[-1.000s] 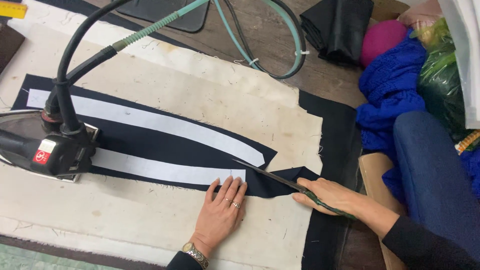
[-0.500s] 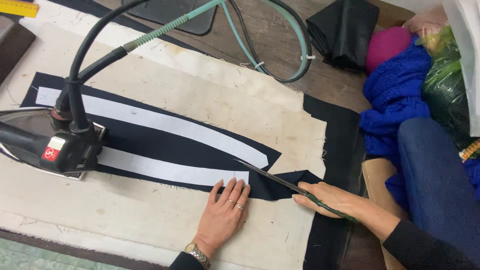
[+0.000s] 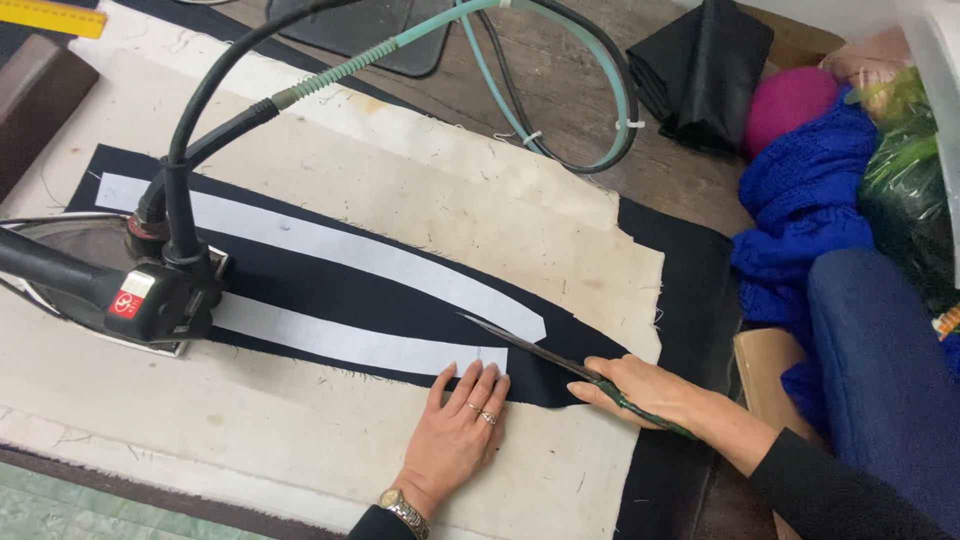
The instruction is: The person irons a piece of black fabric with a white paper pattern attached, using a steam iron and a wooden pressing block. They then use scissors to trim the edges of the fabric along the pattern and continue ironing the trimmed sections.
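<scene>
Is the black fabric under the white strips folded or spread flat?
Spread flat: the black fabric lies in one layer on the cream cloth, left hand pressing its edge.

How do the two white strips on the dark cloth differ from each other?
The upper white strip is longer and ends in a point near the scissors; the lower white strip is shorter and ends square beside the left hand. The iron covers the lower strip's far end, not the upper's. Both lie flat on the dark cloth.
</scene>
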